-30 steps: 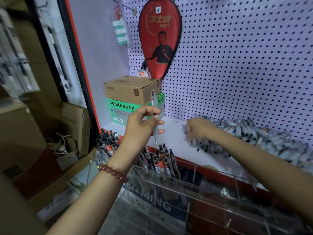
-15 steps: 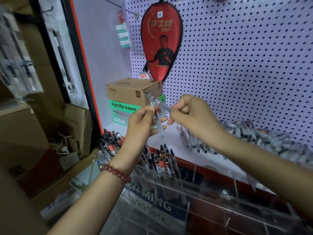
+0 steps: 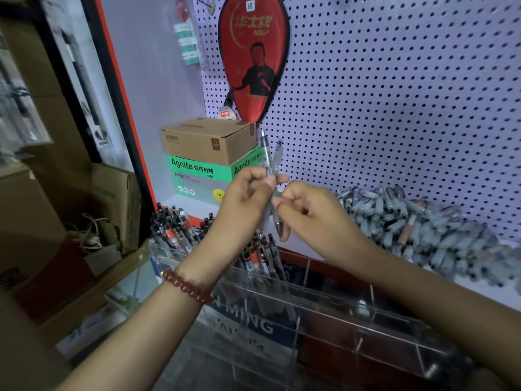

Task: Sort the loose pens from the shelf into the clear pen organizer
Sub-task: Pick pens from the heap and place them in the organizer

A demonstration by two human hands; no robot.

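Observation:
My left hand [image 3: 242,198] grips two clear-barrelled pens [image 3: 266,153] upright in front of the shelf, their tops pointing up. My right hand [image 3: 313,213] is pressed against the left one and pinches the lower part of the same pens. A heap of loose grey pens [image 3: 417,221] lies on the white shelf to the right. Below my hands stands the clear pen organizer [image 3: 332,303]; its left compartments hold several black and orange pens [image 3: 174,230], and the right ones look bare.
A brown carton [image 3: 208,141] sits on a green Agnite box [image 3: 203,176] at the shelf's left end. A red racket cover [image 3: 253,57] hangs on the white pegboard [image 3: 394,94]. Cardboard boxes [image 3: 112,204] are stacked at the far left.
My right hand left the pen heap with a pen and came up to my left hand. Both pens now stand together between the two hands, where the left held one before.

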